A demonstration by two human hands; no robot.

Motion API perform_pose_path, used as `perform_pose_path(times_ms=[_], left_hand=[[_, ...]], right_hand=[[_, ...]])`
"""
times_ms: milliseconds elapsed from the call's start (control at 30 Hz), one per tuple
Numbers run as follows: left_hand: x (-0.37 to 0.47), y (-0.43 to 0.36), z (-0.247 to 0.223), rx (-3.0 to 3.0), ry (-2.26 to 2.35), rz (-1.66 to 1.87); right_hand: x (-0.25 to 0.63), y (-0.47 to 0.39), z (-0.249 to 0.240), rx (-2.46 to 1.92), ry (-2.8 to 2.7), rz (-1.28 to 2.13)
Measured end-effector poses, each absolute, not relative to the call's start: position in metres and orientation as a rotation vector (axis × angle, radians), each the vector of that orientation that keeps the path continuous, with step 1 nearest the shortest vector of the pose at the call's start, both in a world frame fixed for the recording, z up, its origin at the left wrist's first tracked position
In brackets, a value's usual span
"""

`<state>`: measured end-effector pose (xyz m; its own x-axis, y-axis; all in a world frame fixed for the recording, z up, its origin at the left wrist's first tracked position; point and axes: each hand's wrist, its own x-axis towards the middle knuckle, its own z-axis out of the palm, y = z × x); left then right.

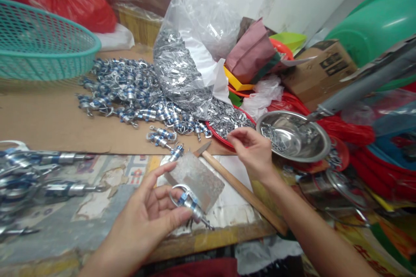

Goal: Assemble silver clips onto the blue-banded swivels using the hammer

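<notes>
In my left hand [152, 214] is a small silver-and-blue metal fitting [190, 203], with a curved loop at one end and a thin stem at the other. Thumb and fingers pinch it above the bench edge. My right hand [251, 149] hovers by the rim of a red dish [216, 135] heaped with small metal clips [227, 119]. Its thumb and fingertips are pressed together; anything between them is too small to make out. Between the hands lie a flat metal plate [203, 181] and a hammer with a wooden handle [240, 188]. Several similar fittings [159, 138] rest just beyond the plate.
A big pile of fittings [126, 84] covers the cardboard, with more at the left [42, 186]. Behind stands a clear bag of metal clips [180, 69]. To the right are a steel bowl [292, 134] and a grey metal bar [367, 82]. A green basket [45, 60] sits far left.
</notes>
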<state>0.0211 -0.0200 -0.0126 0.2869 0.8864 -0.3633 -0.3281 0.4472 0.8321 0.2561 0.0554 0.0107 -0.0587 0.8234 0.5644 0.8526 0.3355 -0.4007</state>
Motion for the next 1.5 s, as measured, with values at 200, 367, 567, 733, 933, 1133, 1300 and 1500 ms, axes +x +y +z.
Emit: perform_pose_path(times_ms=[200, 367, 567, 733, 933, 1133, 1300, 1500], left_hand=[[0.024, -0.023, -0.01, 0.683, 0.937, 0.949], [0.024, -0.023, -0.012, 0.703, 0.946, 0.966], [0.024, -0.024, -0.015, 0.701, 0.929, 0.977], [0.024, -0.024, -0.013, 0.696, 0.928, 0.991], [0.025, -0.024, -0.012, 0.686, 0.936, 0.997], [0.024, -0.023, -0.013, 0.674, 0.971, 0.958], [0.027, -0.024, 0.0, 0.642, 1.035, 0.963], [0.028, -0.025, 0.007, 0.636, 1.045, 0.966]], right_hand=[[0.197, -0.017, 0.016, -0.935, -2.092, 0.312], [0.193, -0.026, 0.018, -0.878, -2.274, 0.222], [0.194, -0.026, 0.018, -0.828, -2.304, 0.136], [0.188, -0.03, 0.03, -0.88, -2.398, 0.094], [0.193, -0.038, 0.035, -0.9, -2.484, 0.151], [0.24, -0.018, 0.01, -1.473, -2.12, 0.196], [0.263, -0.005, -0.012, -1.813, -2.22, 0.291], [0.265, -0.038, 0.022, -1.591, -2.094, 0.247]])
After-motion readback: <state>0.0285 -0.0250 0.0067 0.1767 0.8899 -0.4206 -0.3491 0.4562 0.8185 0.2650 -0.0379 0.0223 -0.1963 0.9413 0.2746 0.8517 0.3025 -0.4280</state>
